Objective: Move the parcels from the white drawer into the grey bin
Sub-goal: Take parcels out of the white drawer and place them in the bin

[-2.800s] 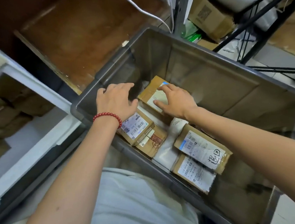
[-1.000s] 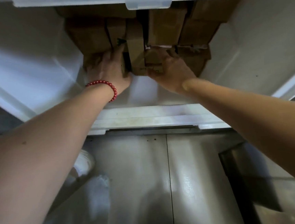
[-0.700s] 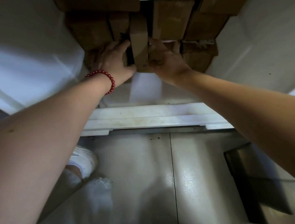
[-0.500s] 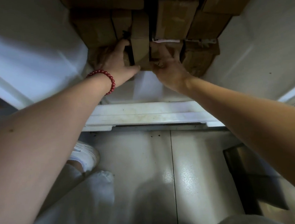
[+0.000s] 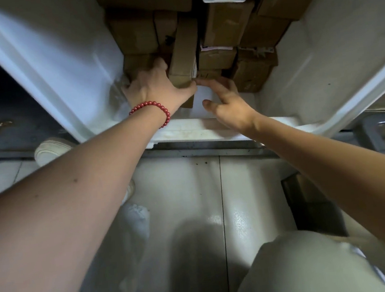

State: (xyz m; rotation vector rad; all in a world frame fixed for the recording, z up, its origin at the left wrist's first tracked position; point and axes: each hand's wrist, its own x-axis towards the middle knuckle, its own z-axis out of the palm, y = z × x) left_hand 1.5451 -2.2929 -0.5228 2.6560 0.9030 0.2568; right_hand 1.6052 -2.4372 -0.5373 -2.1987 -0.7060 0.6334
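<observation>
The white drawer stands pulled out in front of me, with several brown cardboard parcels stacked at its far end. My left hand, with a red bead bracelet at the wrist, grips a long narrow parcel that stands tilted on its edge, thumb under its near end. My right hand hovers just right of that parcel with fingers spread, the index fingertip touching the parcel's near corner. A low parcel and another parcel lie behind it. A corner of the grey bin shows at the far right.
The drawer's white front rail runs across below my hands. Pale glossy floor tiles lie beneath, with my shoe at the left and my knees in light trousers low in view. A dark box sits on the floor at the right.
I have turned from the grey bin to the drawer. My left hand has pulled the narrow parcel nearer and tilted it up. My right hand has drawn back off the parcels.
</observation>
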